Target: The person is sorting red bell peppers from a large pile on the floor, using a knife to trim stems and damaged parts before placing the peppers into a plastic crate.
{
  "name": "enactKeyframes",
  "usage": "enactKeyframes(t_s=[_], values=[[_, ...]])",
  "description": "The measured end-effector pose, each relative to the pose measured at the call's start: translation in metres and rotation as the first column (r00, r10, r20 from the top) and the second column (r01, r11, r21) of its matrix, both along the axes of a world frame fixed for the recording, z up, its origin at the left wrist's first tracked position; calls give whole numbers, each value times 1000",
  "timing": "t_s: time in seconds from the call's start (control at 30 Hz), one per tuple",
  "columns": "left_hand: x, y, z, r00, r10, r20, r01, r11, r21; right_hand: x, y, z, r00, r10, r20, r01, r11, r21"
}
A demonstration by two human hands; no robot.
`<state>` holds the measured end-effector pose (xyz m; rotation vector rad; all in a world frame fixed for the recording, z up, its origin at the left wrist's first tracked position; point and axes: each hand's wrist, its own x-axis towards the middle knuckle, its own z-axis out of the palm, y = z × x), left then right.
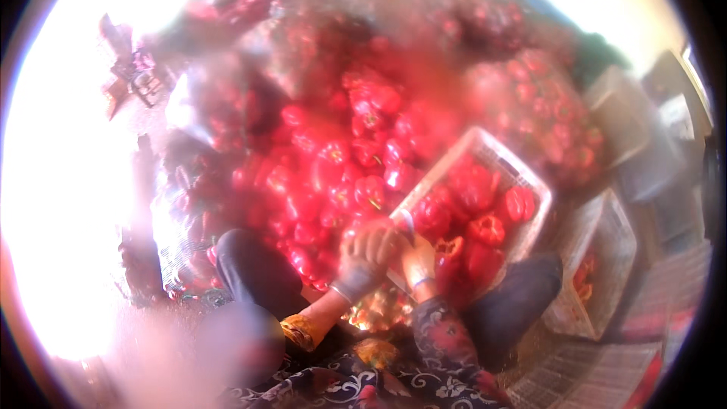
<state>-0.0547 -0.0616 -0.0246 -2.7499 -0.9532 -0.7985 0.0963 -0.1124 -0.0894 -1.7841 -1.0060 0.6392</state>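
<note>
My left hand and my right hand meet in front of me, touching each other. The left, pale over its palm and wrist as if gloved, has its fingers curled. My right hand is closed beside it, its fingertips partly covered. Glare and blur hide whatever is between them. Just beyond lies a large heap of red bell peppers. Against my right hand stands a pale plastic crate of red peppers; one cut pepper shows a hollow opening. Pale, yellowish pepper scraps lie below my hands, between my legs.
A second pale crate with a few red pieces stands right of my knee. Full net sacks of peppers rise at the far right, near stacked grey crates. Strong glare washes out the left side. A blurred round shape covers the lower left.
</note>
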Motion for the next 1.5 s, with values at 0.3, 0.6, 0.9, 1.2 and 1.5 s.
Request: enactKeyframes(t_s=[0.3, 0.6, 0.9, 1.2, 1.5], values=[[-18, -6, 12, 965, -17, 261, 74, 975, -211, -4, 10, -34, 877, 164, -453, -62, 971, 232], [-4, 31, 9, 976, 188, 108, -107, 852, -512, -36, 8, 34, 910, -74, -408, 84, 996, 7], [21, 63, -15, 951, 305, 56, -226, 805, -549, -38, 20, 17, 605, -223, -764, 250, 965, -83], [37, 85, -26, 867, 482, -129, -424, 575, -699, -61, 15, 30, 679, -384, -626, 387, 911, -138], [41, 77, -35, 907, 398, -140, -400, 707, -583, -36, 4, -1, 899, -365, -243, 267, 896, -356]])
